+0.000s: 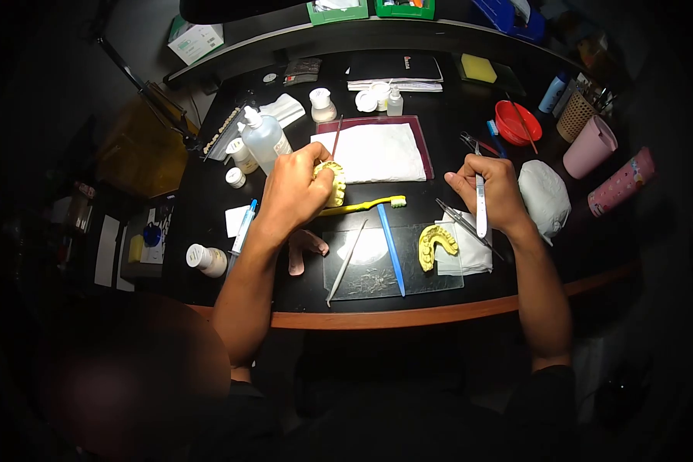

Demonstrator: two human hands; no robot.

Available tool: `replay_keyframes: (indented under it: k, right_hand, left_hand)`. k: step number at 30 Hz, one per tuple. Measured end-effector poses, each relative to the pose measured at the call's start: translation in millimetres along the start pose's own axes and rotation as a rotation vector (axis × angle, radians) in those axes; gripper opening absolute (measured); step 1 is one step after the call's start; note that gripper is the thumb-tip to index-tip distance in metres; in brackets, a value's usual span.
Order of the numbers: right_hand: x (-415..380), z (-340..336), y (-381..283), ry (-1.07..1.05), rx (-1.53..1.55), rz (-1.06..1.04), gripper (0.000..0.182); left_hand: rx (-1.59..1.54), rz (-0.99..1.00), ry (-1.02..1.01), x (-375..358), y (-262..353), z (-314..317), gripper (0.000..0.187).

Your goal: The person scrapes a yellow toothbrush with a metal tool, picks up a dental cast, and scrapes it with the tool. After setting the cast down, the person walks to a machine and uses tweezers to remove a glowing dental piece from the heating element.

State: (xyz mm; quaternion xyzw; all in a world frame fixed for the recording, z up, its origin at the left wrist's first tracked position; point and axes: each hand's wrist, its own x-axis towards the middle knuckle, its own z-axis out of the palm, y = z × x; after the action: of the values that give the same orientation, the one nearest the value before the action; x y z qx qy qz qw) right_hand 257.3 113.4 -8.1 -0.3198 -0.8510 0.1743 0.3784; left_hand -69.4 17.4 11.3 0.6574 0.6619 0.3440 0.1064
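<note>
My left hand (296,185) is closed on a yellow dental cast (335,185), whose teeth show past my fingertips above the desk. My right hand (489,189) is closed around a scalpel (481,208), its flat silver handle pointing down toward me; the blade end is too small to make out. Below my left hand lies a yellow toothbrush (362,206). A second, horseshoe-shaped yellow cast (431,250) rests at the right of a glass plate (339,266), near tweezers (458,219). A blue plastic tool (390,250) and a slim pale hand tool (346,262) lie across the plate.
A folded white cloth (381,152) lies on a dark red mat. Left stand a squeeze bottle (266,137) and several small jars. Right are a red bowl (508,127), a white crumpled bundle (544,196) and a pink cup (590,146). The wooden desk edge (393,317) is nearest me.
</note>
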Motion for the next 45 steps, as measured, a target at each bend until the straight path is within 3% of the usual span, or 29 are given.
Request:
replay_keyframes:
  k: [9, 12, 13, 15, 17, 20, 25, 28, 30, 38, 45]
  right_hand:
    - [-3, 5, 1, -0.064, 0.005, 0.032, 0.032]
    - [-5, 5, -10, -0.109, 0.174, 0.022, 0.03]
    - [-5, -1, -17, -0.232, 0.253, 0.176, 0.036]
    - [-7, 3, -13, -0.288, 0.369, 0.069, 0.043]
    - [-4, -2, -21, -0.404, 0.381, 0.057, 0.054]
    - [-5, 0, -15, -0.409, 0.317, 0.092, 0.053]
    - [-4, 0, -25, -0.24, 0.15, 0.107, 0.028]
    - [-3, 2, -19, -0.146, 0.115, 0.035, 0.025]
    - [-2, 1, -15, -0.067, 0.04, -0.056, 0.026]
    - [-1, -16, -17, 0.009, 0.059, 0.104, 0.04]
    - [-7, -21, -4, 0.141, 0.235, 0.069, 0.048]
  left_hand:
    - [0.028, -0.008, 0.009, 1, -2, 1, 0.03]
    - [-0.148, -0.001, 0.001, 3, -7, 7, 0.031]
    - [-0.239, -0.023, -0.036, 3, -8, 10, 0.03]
    - [-0.421, -0.066, -0.103, 5, -9, 15, 0.029]
    - [-0.394, -0.061, -0.129, 5, -8, 15, 0.031]
    - [-0.274, -0.057, -0.128, 5, -7, 14, 0.031]
    - [0.022, -0.071, 0.01, 0, 4, 3, 0.03]
    - [0.113, -0.076, -0.023, -1, -5, 1, 0.031]
    - [0.149, -0.066, -0.075, -1, -8, 0, 0.032]
    - [0.112, -0.087, -0.15, -2, 3, -3, 0.037]
    - [0.236, -0.06, -0.14, -4, -2, -6, 0.034]
